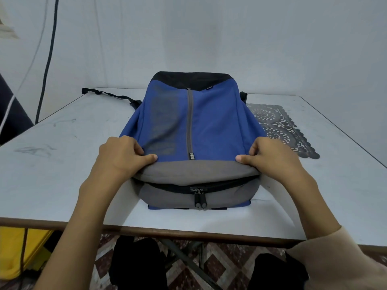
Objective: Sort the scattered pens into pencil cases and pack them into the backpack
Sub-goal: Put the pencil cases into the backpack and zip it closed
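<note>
Looks like the last part of the job. No pens and no pencil cases in sight on the bench (62, 174); maybe packed inside, but cannot tell with the bag closed. Lying flat in the middle of the bench: the backpack (211, 122), blue on top, grey at the near end, black at the far end. Main zip shut, with the two zip pulls (199, 198) side by side in the middle of the near end.

Gripping the near left corner with the left hand (120, 158), thumb flat on the cloth, fingers curled round the edge. Same on the near right corner with the right hand (272, 159). Nothing else held in either hand.

Next, probably: lift the bag or stand it up. Needs an even pull from both hands to keep the soft cloth from sagging or twisting.

Around: a dark lace mat (280, 126) just beside the bag on the right. A black strap (109, 94) sticking out at the far left, lying on the bench; could drag or catch during a lift. A dark cable (47, 65) hanging down the wall on the left, well apart. Something yellow (14, 252) under the bench. Nothing between the hands and the bag.
</note>
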`<state>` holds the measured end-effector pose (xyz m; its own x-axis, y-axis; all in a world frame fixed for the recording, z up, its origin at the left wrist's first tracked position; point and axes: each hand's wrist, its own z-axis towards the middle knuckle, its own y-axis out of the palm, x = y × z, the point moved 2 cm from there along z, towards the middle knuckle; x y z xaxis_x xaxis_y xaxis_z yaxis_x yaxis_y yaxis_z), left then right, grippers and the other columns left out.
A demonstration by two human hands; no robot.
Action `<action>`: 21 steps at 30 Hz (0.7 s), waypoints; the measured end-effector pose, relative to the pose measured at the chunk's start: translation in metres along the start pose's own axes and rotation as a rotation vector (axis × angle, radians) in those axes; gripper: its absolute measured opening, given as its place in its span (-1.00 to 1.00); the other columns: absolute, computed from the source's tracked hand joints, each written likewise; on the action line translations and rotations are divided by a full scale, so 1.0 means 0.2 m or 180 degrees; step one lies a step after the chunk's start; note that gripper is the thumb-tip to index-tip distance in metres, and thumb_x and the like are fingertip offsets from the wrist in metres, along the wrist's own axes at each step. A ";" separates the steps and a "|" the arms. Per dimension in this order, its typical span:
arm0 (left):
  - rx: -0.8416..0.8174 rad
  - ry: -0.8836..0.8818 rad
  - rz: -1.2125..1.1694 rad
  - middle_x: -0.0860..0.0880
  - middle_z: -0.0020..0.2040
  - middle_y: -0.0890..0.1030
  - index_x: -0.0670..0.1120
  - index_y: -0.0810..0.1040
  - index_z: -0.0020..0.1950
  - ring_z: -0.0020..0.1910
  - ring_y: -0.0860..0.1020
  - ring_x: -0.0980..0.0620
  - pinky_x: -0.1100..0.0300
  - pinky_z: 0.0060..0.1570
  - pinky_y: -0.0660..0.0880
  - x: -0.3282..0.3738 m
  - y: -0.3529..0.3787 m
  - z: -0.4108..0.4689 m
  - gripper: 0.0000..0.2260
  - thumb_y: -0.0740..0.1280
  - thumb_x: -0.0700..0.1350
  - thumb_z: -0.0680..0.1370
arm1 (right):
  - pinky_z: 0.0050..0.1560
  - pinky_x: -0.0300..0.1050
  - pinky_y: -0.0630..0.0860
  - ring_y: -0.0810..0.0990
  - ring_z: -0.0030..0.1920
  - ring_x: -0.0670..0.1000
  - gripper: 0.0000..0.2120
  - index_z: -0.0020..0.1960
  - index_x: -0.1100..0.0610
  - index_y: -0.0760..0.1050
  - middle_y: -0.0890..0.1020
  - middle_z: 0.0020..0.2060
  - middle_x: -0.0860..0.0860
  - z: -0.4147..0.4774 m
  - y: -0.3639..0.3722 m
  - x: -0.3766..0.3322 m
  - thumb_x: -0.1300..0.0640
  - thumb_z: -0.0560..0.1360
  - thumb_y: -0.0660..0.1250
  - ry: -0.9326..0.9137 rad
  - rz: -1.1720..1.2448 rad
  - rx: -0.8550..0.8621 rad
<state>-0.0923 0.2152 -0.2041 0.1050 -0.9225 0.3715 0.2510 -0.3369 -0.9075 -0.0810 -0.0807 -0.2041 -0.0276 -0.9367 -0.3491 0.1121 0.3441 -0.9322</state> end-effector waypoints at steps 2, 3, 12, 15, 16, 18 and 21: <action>-0.0023 0.0027 0.0013 0.08 -0.26 0.50 0.00 0.55 -0.17 -0.12 0.44 0.01 0.16 -0.13 0.30 0.00 0.01 0.00 -0.78 0.44 0.12 0.47 | -0.18 -0.04 0.40 0.55 -0.08 0.09 -0.68 -0.09 0.16 0.50 0.58 -0.18 0.00 -0.01 0.00 0.00 -0.10 0.45 0.42 -0.0036 0.0175 -0.0004; -0.0025 0.0055 0.0020 0.08 -0.26 0.51 0.01 0.55 -0.18 -0.12 0.46 0.00 0.16 -0.14 0.30 0.00 0.01 -0.01 -0.81 0.43 0.09 0.49 | -0.17 -0.06 0.37 0.53 -0.07 0.07 -0.73 -0.08 0.11 0.48 0.55 -0.18 -0.04 0.00 0.00 0.00 -0.08 0.45 0.43 -0.0053 0.0273 -0.0015; 0.0553 0.0303 -0.0718 0.10 -0.14 0.51 0.01 0.47 -0.06 -0.07 0.50 -0.05 0.08 -0.16 0.33 0.02 0.05 -0.10 -0.91 0.27 0.00 0.60 | -0.40 -0.29 0.37 0.42 -0.41 -0.09 -0.79 0.05 0.12 0.49 0.48 -0.39 0.08 -0.06 -0.03 0.02 0.32 0.47 0.40 -0.0084 0.3177 -0.0058; 0.0911 0.0539 -0.0850 0.03 -0.02 0.49 0.01 0.45 -0.02 -0.02 0.46 -0.05 0.05 -0.14 0.31 0.06 0.01 -0.12 -0.91 0.24 0.00 0.61 | -0.28 -0.22 0.44 0.45 -0.34 -0.08 -0.77 0.07 0.10 0.52 0.47 -0.37 0.03 -0.07 -0.06 0.02 0.35 0.47 0.36 -0.0014 0.3815 0.0006; 0.0935 0.0537 -0.1031 0.03 0.03 0.49 0.02 0.44 0.00 -0.01 0.47 -0.03 0.06 -0.11 0.32 0.07 0.00 -0.12 -0.92 0.22 0.00 0.62 | -0.26 -0.22 0.45 0.45 -0.34 -0.09 -0.77 0.06 0.10 0.53 0.47 -0.38 -0.01 -0.08 -0.07 0.02 0.35 0.48 0.35 0.0017 0.4027 0.0007; 0.0836 0.0430 -0.1779 0.05 0.09 0.51 0.02 0.45 0.02 -0.01 0.49 0.03 0.07 -0.06 0.37 0.07 -0.01 -0.11 -0.92 0.22 0.00 0.63 | -0.22 -0.22 0.51 0.48 -0.29 -0.08 -0.77 0.05 0.09 0.53 0.52 -0.32 -0.02 -0.08 -0.08 0.02 0.37 0.49 0.32 0.0077 0.4553 -0.0035; 0.0446 0.0163 -0.3005 0.10 0.02 0.55 0.05 0.46 -0.03 -0.09 0.46 0.10 0.27 -0.16 0.40 0.06 0.00 -0.12 -0.95 0.25 -0.05 0.63 | -0.15 -0.22 0.59 0.57 -0.18 -0.03 -0.74 0.08 0.11 0.50 0.64 -0.19 0.04 -0.10 -0.10 0.03 0.40 0.49 0.29 0.0179 0.5249 -0.0123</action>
<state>-0.1142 0.2000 -0.2056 -0.2413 -0.2898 0.9262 0.3238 -0.9237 -0.2047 -0.1030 -0.0925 -0.1906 0.0549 0.4203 -0.9057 0.0322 0.9059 0.4223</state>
